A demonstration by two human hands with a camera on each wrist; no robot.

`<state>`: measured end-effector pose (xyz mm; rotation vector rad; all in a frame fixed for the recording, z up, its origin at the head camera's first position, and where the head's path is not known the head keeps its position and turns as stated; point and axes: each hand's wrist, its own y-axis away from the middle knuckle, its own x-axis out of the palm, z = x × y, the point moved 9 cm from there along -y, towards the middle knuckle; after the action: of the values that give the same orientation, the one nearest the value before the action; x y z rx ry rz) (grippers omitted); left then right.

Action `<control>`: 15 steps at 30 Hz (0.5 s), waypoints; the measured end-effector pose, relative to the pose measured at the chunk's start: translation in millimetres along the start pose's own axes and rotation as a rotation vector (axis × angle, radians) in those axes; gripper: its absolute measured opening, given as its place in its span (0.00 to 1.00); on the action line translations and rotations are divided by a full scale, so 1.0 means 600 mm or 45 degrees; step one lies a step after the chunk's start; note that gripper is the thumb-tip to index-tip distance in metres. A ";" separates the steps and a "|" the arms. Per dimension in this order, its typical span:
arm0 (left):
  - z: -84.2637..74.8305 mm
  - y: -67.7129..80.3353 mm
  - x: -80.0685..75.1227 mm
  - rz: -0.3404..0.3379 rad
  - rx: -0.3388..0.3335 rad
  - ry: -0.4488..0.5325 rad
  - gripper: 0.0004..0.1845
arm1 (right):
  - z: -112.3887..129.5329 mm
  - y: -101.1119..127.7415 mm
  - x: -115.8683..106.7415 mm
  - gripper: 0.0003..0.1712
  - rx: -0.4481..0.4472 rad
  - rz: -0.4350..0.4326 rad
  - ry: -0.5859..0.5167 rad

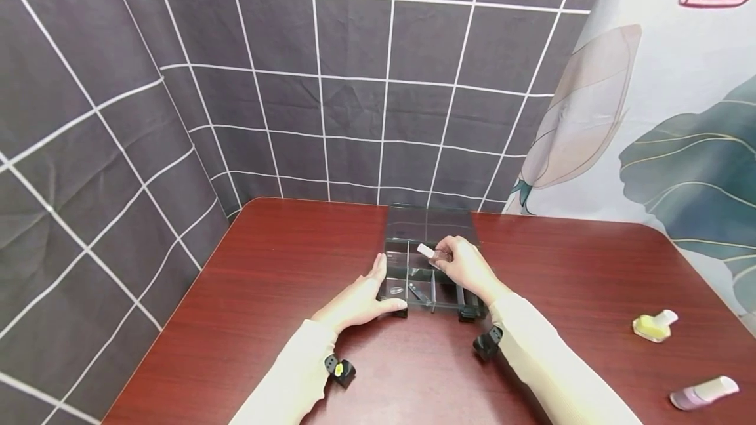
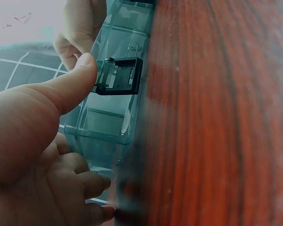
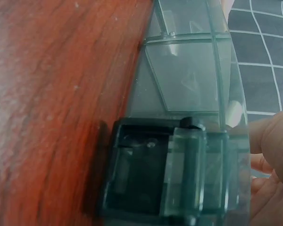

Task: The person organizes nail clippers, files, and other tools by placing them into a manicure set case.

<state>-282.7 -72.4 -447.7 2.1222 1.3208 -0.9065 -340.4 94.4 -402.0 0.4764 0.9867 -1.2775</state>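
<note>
Under both hands, mid-table, sits the clear smoky-green plastic compartment box with its lid standing open behind it. Left hand lies against the box's left end, fingers fairly straight, thumb stretched along the front edge; in the left wrist view the thumb tip presses beside the black plastic latch, so it braces the box rather than gripping it. Right hand hovers over the right-hand compartments, fingers curled, pinching a small clear bottle with a white cap. Small items lie in the near compartments just below the left thumb; too small to identify.

Judgement: the step is seating the bottle in a compartment. To do it well, hold the left brace firm so the light box does not skid on the dark red wood-grain table, lower the bottle straight down between the dividers, lay it flat so the lid could shut, and loosen the pinch only once it rests on the floor of the cell.

Well off to the right of the right hand: a yellow-green small bottle with white cap and a pale purple bottle lying on its side.
</note>
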 end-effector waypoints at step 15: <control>-0.004 0.003 -0.002 0.002 -0.005 0.001 0.52 | 0.003 -0.005 0.010 0.05 0.031 0.030 -0.056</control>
<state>-281.0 -72.3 -445.0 2.1199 1.3202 -0.9019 -342.8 88.9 -405.2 0.4757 0.9274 -1.2750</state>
